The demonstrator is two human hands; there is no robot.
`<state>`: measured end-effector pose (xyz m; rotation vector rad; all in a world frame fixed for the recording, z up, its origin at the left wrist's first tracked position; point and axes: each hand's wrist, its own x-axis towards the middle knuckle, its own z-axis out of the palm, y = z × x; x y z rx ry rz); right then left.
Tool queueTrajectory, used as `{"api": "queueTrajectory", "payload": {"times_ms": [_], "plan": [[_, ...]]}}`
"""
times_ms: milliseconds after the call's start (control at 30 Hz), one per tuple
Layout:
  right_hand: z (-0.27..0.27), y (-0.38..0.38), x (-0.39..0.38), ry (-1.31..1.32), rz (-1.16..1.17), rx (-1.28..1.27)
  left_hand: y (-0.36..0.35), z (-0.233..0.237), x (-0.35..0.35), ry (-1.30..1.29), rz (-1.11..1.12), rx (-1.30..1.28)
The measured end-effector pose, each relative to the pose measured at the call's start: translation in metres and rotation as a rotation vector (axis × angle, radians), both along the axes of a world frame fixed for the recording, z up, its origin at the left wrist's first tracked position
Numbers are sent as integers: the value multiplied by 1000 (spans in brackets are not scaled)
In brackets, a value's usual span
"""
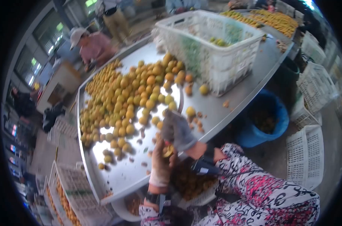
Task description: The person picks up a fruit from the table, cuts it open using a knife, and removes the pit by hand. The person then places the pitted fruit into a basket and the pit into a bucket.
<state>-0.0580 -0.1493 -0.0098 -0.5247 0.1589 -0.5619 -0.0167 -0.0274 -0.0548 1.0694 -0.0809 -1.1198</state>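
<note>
My left hand (161, 164), in a pale glove, is closed on a yellow fruit (167, 151), which looks cut open. Right above it, my right hand (176, 130) wears a grey glove and has its fingers curled in. Something small and red shows between the two hands, but blur hides what my right hand grips. Beyond them, a large heap of round yellow-green fruits (129, 90) covers much of the metal table (212, 109). Small brown bits lie scattered near my hands.
A white plastic crate (216, 56) stands on the table at the back right. A blue bin (263, 120) is on the floor at right, near stacked white crates (306, 154). Below my hands sits a container of fruit pieces (191, 184). Across the table is a person in pink (97, 47).
</note>
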Motion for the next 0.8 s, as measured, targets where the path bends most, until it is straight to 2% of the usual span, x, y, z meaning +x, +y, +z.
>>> {"api": "queueTrajectory", "payload": {"times_ms": [33, 67, 133, 233, 367, 433, 500, 567, 633, 667, 733, 800], "plan": [[5, 0, 1, 7, -21, 52, -3, -2, 0, -155, 74, 50], [8, -2, 0, 12, -49, 61, -6, -2, 3, -165, 56, 34], [12, -2, -1, 17, -79, 73, -2, 7, 5, 209, 33, -86], [12, -1, -1, 13, -36, 139, -4, 20, -1, 340, 26, -199], [7, 0, 1, -9, 26, 64, -4, 21, -3, 309, 45, -162], [7, 2, 0, -20, 43, 62, -2, 12, 0, 286, -72, -251], [9, 8, -3, 57, 25, -176, -2, 4, 7, 328, -108, -279], [14, 14, -3, 90, 54, -198, 0, 0, 7, 369, -143, -308], [15, 23, 7, -27, -993, -1587, 4, 2, 1, 203, 36, -138], [12, 29, 5, -25, -992, -1588, 3, 2, 0, 205, 35, -138], [15, 44, -1, -54, -138, -1045, 1, 5, -1, 193, 64, -142], [7, 51, -1, -34, -170, -1450, -2, 7, -1, 181, 90, -145]]}}
